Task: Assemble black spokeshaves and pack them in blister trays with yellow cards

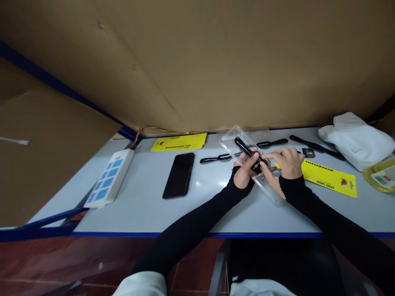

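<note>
Head view: hands (267,166) on black tool (248,154), mid-table (148,205).

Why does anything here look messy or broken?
Nothing looks broken or spilled. Both hands, left and right, hold a black tool in a clear bag. A phone lies flat on the table.

Surface: white table (148,205), blue edge.
Left: power strip (109,178).
Centre: black phone (179,175), yellow card (179,142), black tools (216,157).
Right: yellow card (331,177), white cloth (358,139).
</note>
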The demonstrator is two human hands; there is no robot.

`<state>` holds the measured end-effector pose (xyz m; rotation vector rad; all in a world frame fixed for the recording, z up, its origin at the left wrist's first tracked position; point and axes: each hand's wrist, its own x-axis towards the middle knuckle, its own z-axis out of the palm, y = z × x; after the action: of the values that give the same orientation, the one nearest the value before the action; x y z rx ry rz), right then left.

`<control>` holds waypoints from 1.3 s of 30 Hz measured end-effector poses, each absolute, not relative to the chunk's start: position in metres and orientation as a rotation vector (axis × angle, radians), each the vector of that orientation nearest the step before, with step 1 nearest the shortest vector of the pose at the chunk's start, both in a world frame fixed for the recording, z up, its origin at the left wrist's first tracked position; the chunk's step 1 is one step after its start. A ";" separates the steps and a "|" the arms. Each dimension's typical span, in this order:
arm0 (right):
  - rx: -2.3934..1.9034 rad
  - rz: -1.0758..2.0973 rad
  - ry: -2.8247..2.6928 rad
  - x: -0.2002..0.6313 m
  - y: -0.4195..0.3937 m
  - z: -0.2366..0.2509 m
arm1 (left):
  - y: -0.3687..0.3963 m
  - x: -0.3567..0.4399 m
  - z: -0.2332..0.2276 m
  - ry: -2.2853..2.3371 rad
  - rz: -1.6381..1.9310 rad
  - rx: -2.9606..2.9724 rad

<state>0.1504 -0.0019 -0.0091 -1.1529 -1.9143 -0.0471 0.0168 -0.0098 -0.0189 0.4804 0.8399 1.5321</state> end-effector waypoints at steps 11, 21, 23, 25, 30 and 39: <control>-1.035 0.137 -1.883 0.147 -0.005 -0.008 | -0.006 0.014 -0.025 0.927 1.567 0.496; -1.076 0.426 -1.966 0.151 -0.008 -0.007 | -0.003 0.002 -0.017 0.869 1.435 0.487; -1.105 0.467 -1.939 0.153 -0.008 -0.005 | -0.003 0.001 -0.019 0.848 1.397 0.538; -1.130 0.489 -1.912 0.155 -0.006 -0.003 | -0.003 0.002 -0.021 0.811 1.372 0.588; -1.117 0.498 -1.929 0.157 0.000 -0.003 | -0.004 -0.001 -0.023 0.762 1.352 0.641; -1.149 0.476 -1.904 0.167 -0.002 -0.004 | 0.006 0.008 -0.028 0.720 1.304 0.687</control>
<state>0.1666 -0.0023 -0.0045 -1.1493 -1.9040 0.4761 0.0084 0.0065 -0.0277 0.6871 0.7200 1.3042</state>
